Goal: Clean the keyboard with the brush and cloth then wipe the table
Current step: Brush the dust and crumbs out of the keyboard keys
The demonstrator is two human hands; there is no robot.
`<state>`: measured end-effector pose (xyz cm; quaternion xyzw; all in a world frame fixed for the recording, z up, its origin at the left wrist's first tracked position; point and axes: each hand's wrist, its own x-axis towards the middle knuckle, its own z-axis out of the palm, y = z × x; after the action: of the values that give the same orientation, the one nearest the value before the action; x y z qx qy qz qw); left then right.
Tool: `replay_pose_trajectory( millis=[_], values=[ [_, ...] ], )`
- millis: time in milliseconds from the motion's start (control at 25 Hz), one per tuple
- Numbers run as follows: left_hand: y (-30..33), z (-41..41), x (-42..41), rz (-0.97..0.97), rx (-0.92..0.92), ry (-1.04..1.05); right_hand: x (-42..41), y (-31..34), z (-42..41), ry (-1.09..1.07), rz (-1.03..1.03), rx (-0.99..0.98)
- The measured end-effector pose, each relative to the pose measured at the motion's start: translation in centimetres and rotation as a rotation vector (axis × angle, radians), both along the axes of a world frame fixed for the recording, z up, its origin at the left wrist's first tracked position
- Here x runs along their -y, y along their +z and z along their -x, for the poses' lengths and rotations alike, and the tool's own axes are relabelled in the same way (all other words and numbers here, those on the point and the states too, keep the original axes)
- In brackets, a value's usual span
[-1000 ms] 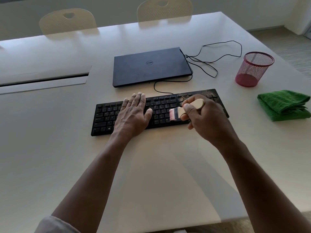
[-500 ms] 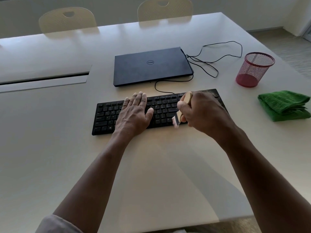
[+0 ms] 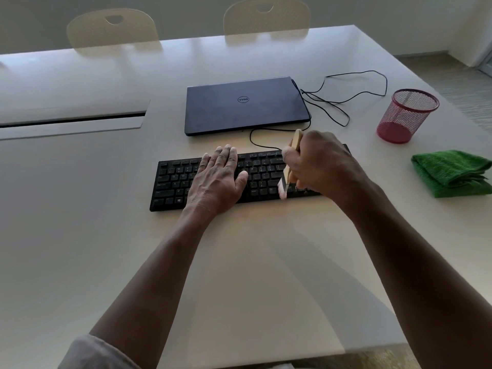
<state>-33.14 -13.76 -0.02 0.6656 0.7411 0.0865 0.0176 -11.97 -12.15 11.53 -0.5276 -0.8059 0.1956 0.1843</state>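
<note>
On the keyboard (image 3: 170, 182), her left hand (image 3: 217, 179) lies flat, fingers together, while right hand (image 3: 319, 166) fingers pinch the brush (image 3: 288, 169), bristles touching keys.

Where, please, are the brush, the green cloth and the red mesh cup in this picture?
brush (image 3: 296, 139), head view, on its wooden handle.
green cloth (image 3: 450, 171), head view, on its folded top.
red mesh cup (image 3: 404, 115), head view, on its side wall.

Matt plastic keyboard (image 3: 170, 182), wooden-handled brush (image 3: 295, 141), fuzzy green cloth (image 3: 450, 173), smooth table (image 3: 239, 275).
</note>
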Motion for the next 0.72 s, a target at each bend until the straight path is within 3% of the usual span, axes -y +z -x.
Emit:
replay_pose_trajectory(
  millis=[160, 360, 560, 720],
  values=[
    [0.1, 0.0, 0.0, 0.009, -0.001, 0.000, -0.4, -0.8, 0.7, -0.002, 0.117, -0.226],
    [0.1, 0.0, 0.0, 0.007, -0.004, 0.000, -1.3, -0.7, -0.1, -0.082, -0.072, 0.098],
    [0.1, 0.0, 0.0, 0.005, -0.002, 0.000, -2.3, -0.8, -1.1, -0.052, 0.135, -0.133],
    [0.1, 0.0, 0.0, 0.005, -0.005, 0.003, -2.3, -1.3, -1.9, -0.124, -0.029, -0.021]
  ],
)
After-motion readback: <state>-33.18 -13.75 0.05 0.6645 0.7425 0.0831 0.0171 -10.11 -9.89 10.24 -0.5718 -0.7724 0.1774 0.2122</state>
